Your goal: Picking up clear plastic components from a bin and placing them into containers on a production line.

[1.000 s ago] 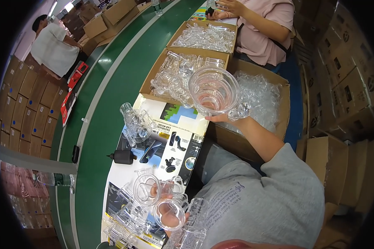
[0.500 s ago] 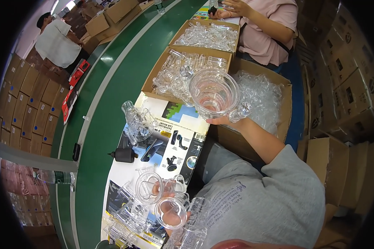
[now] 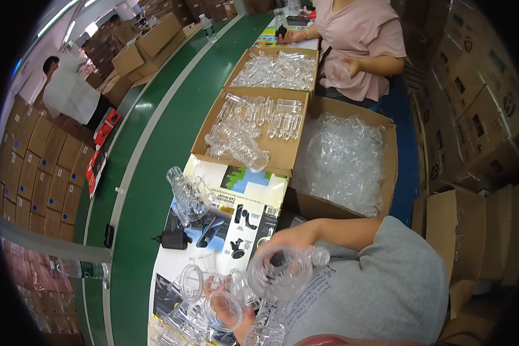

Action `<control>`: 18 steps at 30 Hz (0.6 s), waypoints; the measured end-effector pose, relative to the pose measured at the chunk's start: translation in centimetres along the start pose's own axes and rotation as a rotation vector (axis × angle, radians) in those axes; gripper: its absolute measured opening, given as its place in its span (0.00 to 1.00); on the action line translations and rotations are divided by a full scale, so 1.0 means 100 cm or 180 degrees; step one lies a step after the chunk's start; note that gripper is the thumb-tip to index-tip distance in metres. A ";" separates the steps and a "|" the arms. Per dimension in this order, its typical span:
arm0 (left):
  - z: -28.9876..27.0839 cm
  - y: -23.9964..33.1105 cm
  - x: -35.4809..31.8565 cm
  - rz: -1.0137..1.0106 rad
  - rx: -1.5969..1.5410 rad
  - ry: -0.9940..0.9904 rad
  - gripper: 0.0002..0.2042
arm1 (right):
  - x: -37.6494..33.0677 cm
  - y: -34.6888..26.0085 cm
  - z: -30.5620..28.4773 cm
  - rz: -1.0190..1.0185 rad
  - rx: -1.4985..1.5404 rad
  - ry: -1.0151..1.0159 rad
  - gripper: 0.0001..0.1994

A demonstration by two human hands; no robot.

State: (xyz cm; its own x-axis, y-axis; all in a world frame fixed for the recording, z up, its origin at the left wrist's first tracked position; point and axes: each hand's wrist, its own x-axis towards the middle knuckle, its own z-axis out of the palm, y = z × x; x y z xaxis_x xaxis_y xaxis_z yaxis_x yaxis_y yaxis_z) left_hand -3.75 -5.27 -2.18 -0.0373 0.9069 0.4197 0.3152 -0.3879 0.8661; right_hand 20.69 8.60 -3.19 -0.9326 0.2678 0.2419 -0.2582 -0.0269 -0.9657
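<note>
A clear, wide-mouthed vessel with a side knob (image 3: 279, 274) is in my right hand (image 3: 294, 237). Its ringed body is slightly blurred, and my fingers curve round its far side. Close beside it, my left hand (image 3: 245, 320) has its fingers around a clear round-rimmed cup (image 3: 223, 310). A second clear cup (image 3: 191, 283) stands against the left fingertips; whether they grip it is hard to see. Several clear pieces (image 3: 181, 323) lie heaped by my left hand. Farther up the board are another clear piece (image 3: 190, 199) and a black squat bottle with a pointed tip (image 3: 174, 240).
Printed cardboard (image 3: 245, 199) covers the green table (image 3: 135, 190). Beyond it stand a carton of clear parts (image 3: 279, 153) and a second one (image 3: 274, 69). A deep carton of plastic-wrapped pieces (image 3: 389, 173) sits beside them. A co-worker in pink (image 3: 360, 34) holds clear pieces.
My right hand has come back from beside the cartons toward my left hand, carrying the clear vessel. My left hand stays among the cups. The co-worker's raised hand has come down.
</note>
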 end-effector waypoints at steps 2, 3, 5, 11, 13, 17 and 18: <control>0.008 0.002 -0.001 -0.0979 -0.0989 0.0691 0.39 | 0.005 0.003 0.006 -0.0019 -0.0113 -0.0167 0.35; 0.009 -0.001 0.003 -0.0963 -0.1011 0.0648 0.39 | 0.008 0.003 0.007 -0.0067 -0.0208 -0.0445 0.36; 0.007 -0.008 0.003 -0.1040 -0.1083 0.0780 0.38 | 0.018 0.005 0.013 -0.0116 -0.0285 -0.0737 0.36; -0.005 -0.043 0.008 -0.1287 -0.1290 0.1232 0.35 | 0.026 0.012 0.026 0.0012 0.0245 -0.1014 0.37; -0.006 -0.051 0.008 -0.1373 -0.1359 0.1387 0.35 | 0.026 0.026 0.031 0.0191 0.0314 -0.1081 0.37; 0.015 0.013 0.036 -0.2495 -0.2081 0.1988 0.31 | 0.029 0.042 0.035 0.0363 0.0191 -0.1227 0.37; 0.013 0.010 0.032 -0.2359 -0.1652 0.1619 0.31 | 0.032 0.043 0.036 0.0355 0.0200 -0.1256 0.37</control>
State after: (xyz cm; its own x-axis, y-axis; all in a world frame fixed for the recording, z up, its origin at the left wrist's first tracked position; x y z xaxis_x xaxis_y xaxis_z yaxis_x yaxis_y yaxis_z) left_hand -2.35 -2.50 -0.32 -0.4890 0.8171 -0.3053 -0.3927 0.1063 0.9135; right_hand 15.71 5.81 -6.27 -0.9777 -0.1296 0.1655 -0.1537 -0.0968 -0.9834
